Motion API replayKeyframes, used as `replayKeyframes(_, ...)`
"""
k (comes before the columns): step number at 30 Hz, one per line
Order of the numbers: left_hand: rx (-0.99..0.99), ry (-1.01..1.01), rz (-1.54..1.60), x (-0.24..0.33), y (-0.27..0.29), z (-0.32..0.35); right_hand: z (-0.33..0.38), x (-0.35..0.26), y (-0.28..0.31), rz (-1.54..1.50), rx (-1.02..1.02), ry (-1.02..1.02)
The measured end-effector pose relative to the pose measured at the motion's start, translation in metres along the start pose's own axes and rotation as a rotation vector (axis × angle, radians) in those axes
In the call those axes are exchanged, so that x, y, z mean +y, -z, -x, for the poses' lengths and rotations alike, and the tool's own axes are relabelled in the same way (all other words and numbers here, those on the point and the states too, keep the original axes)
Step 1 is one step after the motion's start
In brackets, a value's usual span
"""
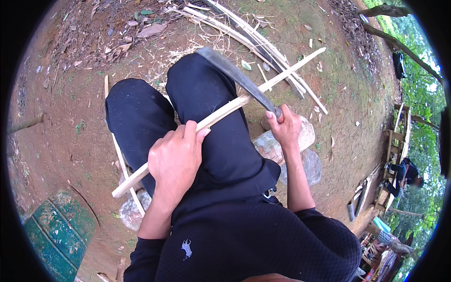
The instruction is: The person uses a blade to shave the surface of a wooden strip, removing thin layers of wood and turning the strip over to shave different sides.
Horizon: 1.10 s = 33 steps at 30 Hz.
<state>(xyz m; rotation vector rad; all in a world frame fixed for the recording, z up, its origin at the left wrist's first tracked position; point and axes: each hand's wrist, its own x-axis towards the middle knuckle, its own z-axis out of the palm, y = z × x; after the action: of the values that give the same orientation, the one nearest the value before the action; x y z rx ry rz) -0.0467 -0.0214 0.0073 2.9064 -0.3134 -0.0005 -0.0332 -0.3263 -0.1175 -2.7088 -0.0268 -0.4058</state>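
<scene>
My left hand [176,152] is closed round a pale split wooden strip [221,114], which slants across my thighs from lower left to upper right. In my right hand [285,124] is the handle of a machete [235,74] with a long grey blade, slightly blurred. Its blade crosses the strip just beyond my right knee, near a rough, notched-looking spot; I cannot tell whether it is cutting in or only resting there. The machete's tip reaches toward the upper left, over my knee. Most of the handle is hidden by my fingers.
Long split strips [256,40] lie on the dirt ahead, among shavings. Stones [270,146] sit beside my right thigh, another stone [133,210] at my left. A worn green metal object [58,230] is at lower left. Far right, a person [405,175] is near a wooden railing [393,155].
</scene>
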Motion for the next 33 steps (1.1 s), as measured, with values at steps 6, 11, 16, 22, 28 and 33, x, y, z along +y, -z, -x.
replayKeyframes(6, 0.014, 0.022, 0.062, 0.002, -0.004, 0.000, -0.017, 0.048, -0.005, 0.095, 0.181, 0.116)
replayKeyframes(11, 0.013, 0.019, 0.004, -0.002, 0.002, 0.007, -0.045, 0.065, 0.012, 0.177, 0.023, -0.600)
replayKeyframes(16, -0.005, 0.045, 0.025, -0.001, -0.001, 0.002, -0.034, 0.035, 0.015, 0.076, -0.071, -0.531)
replayKeyframes(22, 0.041, -0.007, 0.066, -0.006, -0.003, 0.000, -0.006, 0.000, 0.006, -0.030, 0.047, 0.143)
replayKeyframes(28, 0.020, 0.071, 0.212, -0.003, -0.009, 0.004, -0.005, 0.054, 0.002, 0.031, 0.136, 0.169)
replayKeyframes(33, 0.016, 0.074, 0.214, 0.001, -0.008, 0.004, -0.011, 0.060, -0.002, 0.041, 0.142, 0.182)
